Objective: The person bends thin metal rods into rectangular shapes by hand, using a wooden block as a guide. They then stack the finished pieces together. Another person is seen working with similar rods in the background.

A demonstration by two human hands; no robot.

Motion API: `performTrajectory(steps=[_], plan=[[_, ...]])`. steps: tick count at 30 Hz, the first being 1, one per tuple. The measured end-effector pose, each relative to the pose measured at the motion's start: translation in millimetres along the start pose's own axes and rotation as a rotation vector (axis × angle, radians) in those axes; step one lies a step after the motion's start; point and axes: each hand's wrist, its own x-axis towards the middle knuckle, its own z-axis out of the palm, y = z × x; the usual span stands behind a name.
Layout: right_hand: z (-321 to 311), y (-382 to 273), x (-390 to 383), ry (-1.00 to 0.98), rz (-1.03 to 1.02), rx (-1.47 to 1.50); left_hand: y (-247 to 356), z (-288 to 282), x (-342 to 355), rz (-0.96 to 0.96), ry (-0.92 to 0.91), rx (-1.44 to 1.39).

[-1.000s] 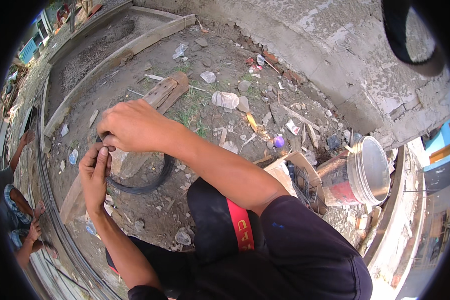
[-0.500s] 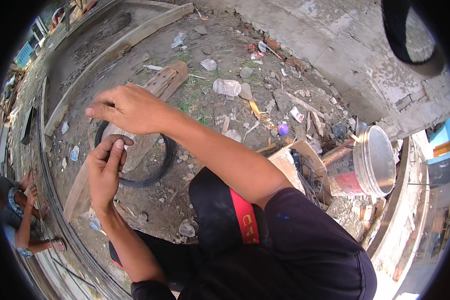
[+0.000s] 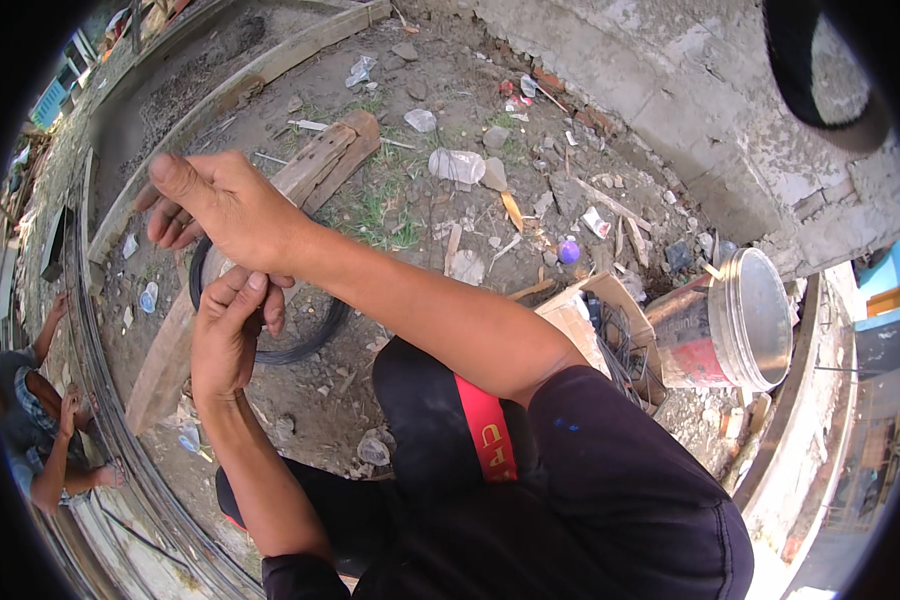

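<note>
Wire coil (image 3: 305,345) under hands, plank (image 3: 160,370) beside

I see clear plastic bucket (image 3: 735,325) on its side near ground's right edge, torn cardboard box (image 3: 590,315) beside it, purple ball (image 3: 568,252) amid rubble, crouching person (image 3: 35,420) at left edge.

Single head-worn fisheye view, looking steeply down from above, close on the left hand (image 3: 225,335) and right hand (image 3: 225,205), own lap at lower edge, littered ground (image 3: 420,200) beyond, edges curving toward the dark rim
</note>
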Motion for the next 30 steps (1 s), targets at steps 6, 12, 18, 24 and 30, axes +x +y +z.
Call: performTrajectory(steps=[6, 12, 18, 24, 30], plan=[[23, 34, -1, 0.053, 0.093, -0.107, 12, -27, -1, 0.348, 0.087, -0.682], [51, 18, -56, -0.631, 0.242, -0.807, 47, -93, -28, 0.751, 0.537, -0.776], [44, -27, -25, -0.667, -0.489, -1.483, 52, -167, -97, 0.856, 0.919, -0.843], [15, -63, -63, -0.848, -0.063, -1.465, 46, -203, -115, 0.845, 1.125, -0.869], [31, -124, -87, -0.728, 0.219, -1.377, 35, -222, -119, 0.808, 1.151, -0.910]])
